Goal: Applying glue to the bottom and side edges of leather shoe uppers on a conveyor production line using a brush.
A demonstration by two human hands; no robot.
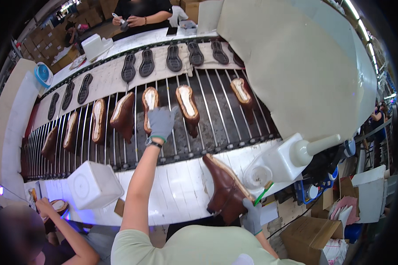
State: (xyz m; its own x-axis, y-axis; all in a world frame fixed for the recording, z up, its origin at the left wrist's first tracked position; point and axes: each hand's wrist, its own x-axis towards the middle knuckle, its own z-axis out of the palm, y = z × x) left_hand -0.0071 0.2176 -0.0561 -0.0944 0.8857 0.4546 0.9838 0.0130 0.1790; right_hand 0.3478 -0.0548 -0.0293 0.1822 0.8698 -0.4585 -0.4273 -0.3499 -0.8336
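Because right grip (252,216) holds green brush (263,194) beside brown boot (224,185) at surface (174,194) edge, slip could drop boot. Left grip (162,123) over racked boot (150,98): hold I can't tell; careless sweep could knock 1 neighbouring boot (189,104).

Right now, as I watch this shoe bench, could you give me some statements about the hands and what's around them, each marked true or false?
1. The left hand is at a shoe upper on the conveyor. True.
2. The right hand is bare. False: it wears grey, like the left.
3. The dark soles lie beyond the row of uppers. True.
4. The green brush is beside the left hand. False: it is at the right hand.
5. A co-worker is across the conveyor. True.
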